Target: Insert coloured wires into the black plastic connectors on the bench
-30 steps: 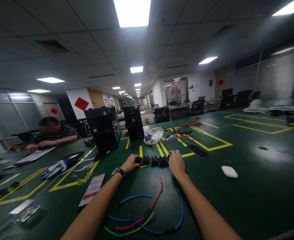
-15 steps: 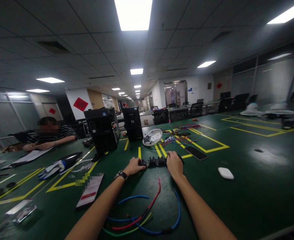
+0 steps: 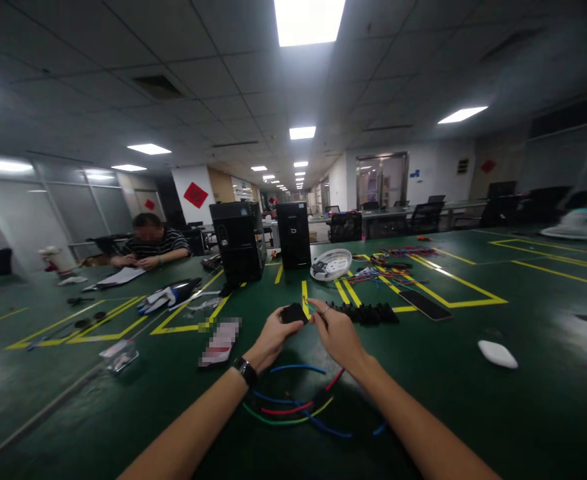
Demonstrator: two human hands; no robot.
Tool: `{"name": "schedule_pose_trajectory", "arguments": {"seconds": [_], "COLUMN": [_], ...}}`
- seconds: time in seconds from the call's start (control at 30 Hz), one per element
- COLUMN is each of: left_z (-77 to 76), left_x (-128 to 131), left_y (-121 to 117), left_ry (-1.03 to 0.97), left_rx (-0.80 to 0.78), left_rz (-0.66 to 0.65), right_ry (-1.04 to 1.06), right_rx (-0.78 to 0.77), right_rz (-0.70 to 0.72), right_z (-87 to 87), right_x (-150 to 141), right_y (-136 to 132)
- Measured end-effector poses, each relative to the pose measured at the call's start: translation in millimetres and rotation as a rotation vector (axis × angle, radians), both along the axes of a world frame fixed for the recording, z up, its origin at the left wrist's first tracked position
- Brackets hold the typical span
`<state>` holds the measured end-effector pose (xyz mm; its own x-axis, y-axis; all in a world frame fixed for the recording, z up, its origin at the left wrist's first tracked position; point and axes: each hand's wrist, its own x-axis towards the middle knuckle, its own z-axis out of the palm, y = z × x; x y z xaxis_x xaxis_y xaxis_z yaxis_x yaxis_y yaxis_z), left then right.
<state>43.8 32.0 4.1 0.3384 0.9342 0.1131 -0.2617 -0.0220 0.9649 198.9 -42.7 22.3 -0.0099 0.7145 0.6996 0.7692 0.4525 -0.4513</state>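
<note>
My left hand (image 3: pixel 273 337), a watch on its wrist, is closed on a small black block (image 3: pixel 293 313) and holds it above the table. Close beside it, my right hand (image 3: pixel 336 330) has its fingertips pinched at the block's right edge. A thin greenish bit shows at those fingertips, too small to name. Just behind the right hand stands a row of similar black blocks (image 3: pixel 373 313). Between my forearms lie loose wires in blue, red and green (image 3: pixel 288 411).
Two black computer cases (image 3: pixel 294 237) and a white basket (image 3: pixel 331 265) with parts stand farther back. Phones lie left and right (image 3: pixel 424 305). A white rounded case (image 3: pixel 497 354) is at right. Coloured wires (image 3: pixel 378 275) lie behind. Another person (image 3: pixel 153 240) sits at far left.
Both hands were on the row of black blocks. My left hand now holds one block apart from the row, and my right hand has come to it. The view has swung left.
</note>
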Motion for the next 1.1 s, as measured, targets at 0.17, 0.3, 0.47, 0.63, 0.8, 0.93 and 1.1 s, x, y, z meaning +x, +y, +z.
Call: {"name": "schedule_pose_trajectory", "arguments": {"seconds": [0.17,0.3,0.47,0.63,0.8,0.93,1.1], "left_z": [-6.6,-2.7,8.8,9.3,9.8,9.7,5.9], "left_x": [-16,-18,-19,-18,-16,-15,-14], "left_y": [-11,-14,-22,-25,-26,-27,-25], "left_ry": [-0.144,-0.254,-0.295,-0.311,-0.316,-0.320,-0.363], "left_rx": [-0.016,-0.084,-0.093,0.004,0.005,-0.011,-0.050], "left_rz": [-0.028,-0.047,-0.104,-0.148,-0.196,-0.198,-0.215], "right_ry": [-0.026,-0.016,-0.039,-0.057,-0.064,-0.076,-0.108], "right_rx": [-0.008,-0.041,-0.030,0.020,0.022,0.029,0.006], "right_rz": [0.148,0.124,0.113,0.131,0.139,0.114,0.122], "right_z": [-2.5,-4.2,-3.8,-6.8,-11.7,-12.4,-12.8], "right_x": [-16,-20,-24,-24,-24,-24,-23], "right_y": [-7,-8,-9,-8,-5,-6,-6]}}
